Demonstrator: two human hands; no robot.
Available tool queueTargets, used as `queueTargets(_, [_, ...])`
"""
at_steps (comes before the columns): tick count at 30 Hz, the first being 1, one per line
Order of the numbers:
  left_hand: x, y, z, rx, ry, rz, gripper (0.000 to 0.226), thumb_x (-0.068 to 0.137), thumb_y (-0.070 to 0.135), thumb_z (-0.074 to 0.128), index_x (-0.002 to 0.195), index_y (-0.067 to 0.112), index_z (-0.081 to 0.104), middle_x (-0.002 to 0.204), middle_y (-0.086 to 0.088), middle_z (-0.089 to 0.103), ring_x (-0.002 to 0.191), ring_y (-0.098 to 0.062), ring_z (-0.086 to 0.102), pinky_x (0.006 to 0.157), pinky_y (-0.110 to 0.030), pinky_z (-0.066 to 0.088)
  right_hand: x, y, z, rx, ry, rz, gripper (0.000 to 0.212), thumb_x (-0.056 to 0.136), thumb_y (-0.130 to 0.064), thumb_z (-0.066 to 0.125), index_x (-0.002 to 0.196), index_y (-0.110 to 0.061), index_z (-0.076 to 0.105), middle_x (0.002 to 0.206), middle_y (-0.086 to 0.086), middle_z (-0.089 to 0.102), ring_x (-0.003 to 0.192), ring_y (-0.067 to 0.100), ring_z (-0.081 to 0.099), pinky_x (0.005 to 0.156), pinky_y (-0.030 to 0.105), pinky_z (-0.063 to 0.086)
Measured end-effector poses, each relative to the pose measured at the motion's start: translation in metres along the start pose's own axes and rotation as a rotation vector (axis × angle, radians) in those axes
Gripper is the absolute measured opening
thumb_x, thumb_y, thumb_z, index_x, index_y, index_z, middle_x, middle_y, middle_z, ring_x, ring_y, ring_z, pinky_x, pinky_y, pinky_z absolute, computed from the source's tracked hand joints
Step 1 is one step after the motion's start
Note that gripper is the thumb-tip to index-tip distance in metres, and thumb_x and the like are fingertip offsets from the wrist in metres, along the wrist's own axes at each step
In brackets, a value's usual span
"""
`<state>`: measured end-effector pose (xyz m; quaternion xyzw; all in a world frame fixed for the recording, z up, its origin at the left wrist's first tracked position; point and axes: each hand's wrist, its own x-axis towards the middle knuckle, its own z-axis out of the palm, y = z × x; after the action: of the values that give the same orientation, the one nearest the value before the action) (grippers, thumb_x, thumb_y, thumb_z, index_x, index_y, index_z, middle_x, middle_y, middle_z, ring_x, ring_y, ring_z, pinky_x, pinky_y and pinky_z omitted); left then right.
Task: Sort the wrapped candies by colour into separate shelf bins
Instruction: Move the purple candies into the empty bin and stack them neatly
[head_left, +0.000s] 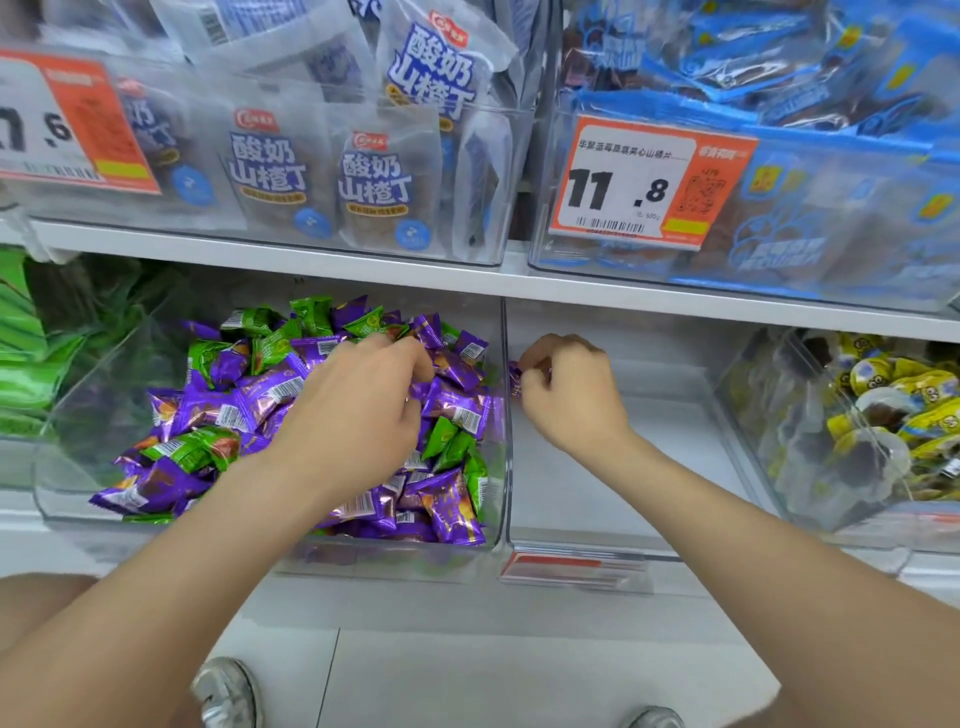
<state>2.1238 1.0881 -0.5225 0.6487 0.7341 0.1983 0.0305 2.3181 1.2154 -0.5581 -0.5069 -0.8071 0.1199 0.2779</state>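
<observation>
Our right hand (571, 400) is pinching a purple candy (515, 379).
Our left hand (358, 410) is digging into the mixed candies (244, 400) (grip hidden), the right hovering over the neighbouring bin (623, 493).

top left: white-and-blue snack packets (374, 176), stacked upright-ish
top right: blue packs (779, 67), orange price tag (639, 182) reading 11.8
lower left: green packets (26, 353)
lower right: yellow-wrapped sweets (883, 395)
down below: grey shoes (226, 693), pale floor (519, 675)

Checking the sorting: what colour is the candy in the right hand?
Purple candy, pinched by the right hand; head view.
</observation>
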Motion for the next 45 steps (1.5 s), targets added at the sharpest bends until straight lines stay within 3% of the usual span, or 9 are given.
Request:
queueTargets(7, [-0.017,-0.023,-0.023,0.074,-0.23,0.07,0.033,0.08,0.045,0.078,0.109,0.033,0.069,0.092,0.013,0.06,0.092,-0.014,0.058,0.082,-0.037,0.053,-0.059,-0.052,-0.025,0.159,0.133,-0.238,0.025,0.082,-0.007,0.058,0.101,-0.018,0.07,0.1,-0.002,0.06,0.087,0.012,0.058,0.081,0.026,0.046])
queueTargets(11, [-0.027,-0.029,-0.026,0.146,-0.307,0.136,0.054,0.077,0.055,0.08,0.126,0.038,0.065,0.116,0.007,0.049,0.117,-0.018,0.042,0.1,-0.036,0.044,-0.053,-0.069,-0.018,-0.237,-0.105,-0.462,0.019,0.078,-0.008,0.063,0.093,-0.017,0.071,0.095,0.003,0.065,0.095,0.028,0.062,0.082,0.038,0.047])
queueTargets(14, [-0.031,-0.031,-0.032,0.273,-0.258,0.097,0.058,0.067,0.073,0.078,0.114,0.043,0.06,0.112,0.008,0.037,0.109,-0.02,0.031,0.09,-0.038,0.036,-0.053,-0.087,-0.015,-0.567,-0.115,-0.428,0.018,0.07,-0.013,0.071,0.08,-0.021,0.058,0.084,0.005,0.067,0.092,0.032,0.06,0.077,0.04,0.034])
queueTargets(23, [-0.04,-0.029,-0.044,0.386,-0.344,0.091,0.06,0.065,0.071,0.078,0.116,0.043,0.065,0.092,0.019,0.053,0.091,-0.011,0.048,0.061,-0.031,0.037,-0.037,-0.102,0.0,-0.678,-0.198,-0.31,0.047,0.08,-0.014,0.074,0.122,-0.015,0.052,0.101,0.007,0.07,0.11,0.032,0.057,0.092,0.046,0.031])
queueTargets(28, [-0.04,-0.031,-0.049,0.149,-0.257,0.048,0.029,0.074,0.055,0.064,0.09,0.032,0.072,0.073,0.015,0.066,0.075,-0.005,0.062,0.064,-0.032,0.055,-0.034,-0.09,0.002,-0.425,-0.118,-0.29,0.043,0.082,-0.025,0.074,0.12,-0.025,0.055,0.105,-0.001,0.067,0.108,0.028,0.061,0.089,0.043,0.032])
queueTargets(32, [-0.038,-0.026,-0.05,-0.07,-0.005,0.017,0.034,0.085,0.042,0.044,0.066,0.014,0.048,0.062,-0.005,0.05,0.062,-0.022,0.052,0.058,-0.043,0.05,-0.045,-0.087,-0.009,0.071,-0.044,-0.286,0.036,0.082,-0.026,0.069,0.117,-0.031,0.062,0.105,-0.01,0.066,0.101,0.015,0.064,0.093,0.041,0.048])
queueTargets(39, [-0.039,-0.006,-0.046,-0.642,-0.082,-0.182,0.021,0.107,0.034,0.053,0.094,0.021,0.063,0.079,-0.005,0.067,0.059,-0.017,0.074,0.051,-0.036,0.049,-0.063,-0.088,-0.039,0.871,-0.246,0.012,0.022,0.11,-0.019,0.048,0.124,-0.013,0.064,0.083,0.012,0.072,0.066,0.015,0.063,0.064,0.025,0.049])
queueTargets(42, [-0.037,-0.003,-0.039,-0.79,-0.077,-0.211,0.016,0.104,0.035,0.061,0.1,0.022,0.069,0.079,-0.007,0.07,0.061,-0.014,0.069,0.062,-0.041,0.055,-0.064,-0.075,-0.047,0.939,-0.306,0.041,0.025,0.108,-0.023,0.052,0.124,-0.015,0.069,0.09,0.022,0.072,0.07,0.017,0.062,0.064,0.023,0.048])
queueTargets(45, [-0.032,0.004,-0.04,-1.06,-0.146,-0.238,0.017,0.102,0.025,0.066,0.11,0.012,0.074,0.093,-0.014,0.075,0.076,-0.019,0.071,0.077,-0.034,0.063,-0.065,-0.067,-0.053,0.85,-0.26,0.021,0.022,0.107,-0.014,0.055,0.12,-0.013,0.073,0.079,0.008,0.072,0.066,0.016,0.065,0.061,0.021,0.047])
